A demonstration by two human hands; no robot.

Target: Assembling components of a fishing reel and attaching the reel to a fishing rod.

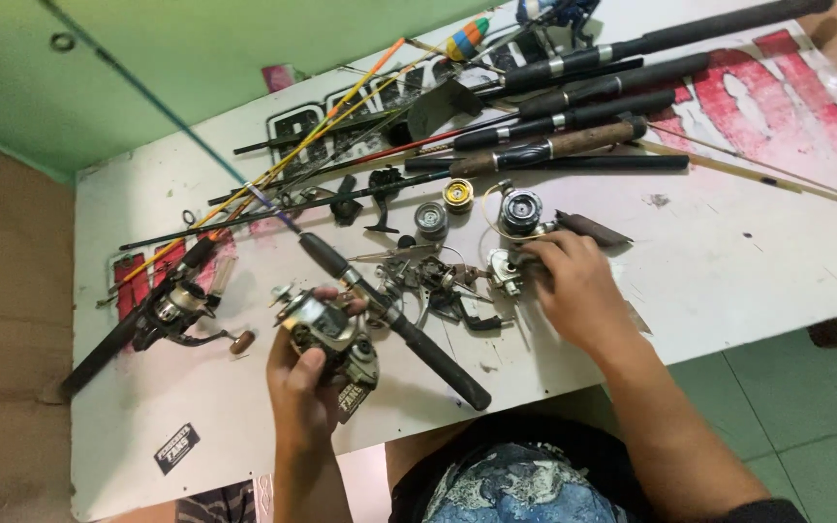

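Observation:
My left hand (300, 387) grips a silver and black spinning reel (326, 334) near the table's front edge. A dark rod with a black handle (409, 334) lies diagonally just right of that reel. My right hand (573, 286) rests palm down on the table, its fingers touching small metal reel parts (511, 271). A heap of loose dark reel parts (438, 281) lies between the two hands. Past the right hand sit a grey spool (518, 210), a gold spool (457, 195) and another grey spool (430, 219).
A white table (728, 261) with red and black lettering carries several rod handles (573, 126) at the back right and thin rod blanks (273, 174) fanned to the left. Another reel on a rod (171, 310) lies at the left. Green tiled floor (806, 407) shows at the right.

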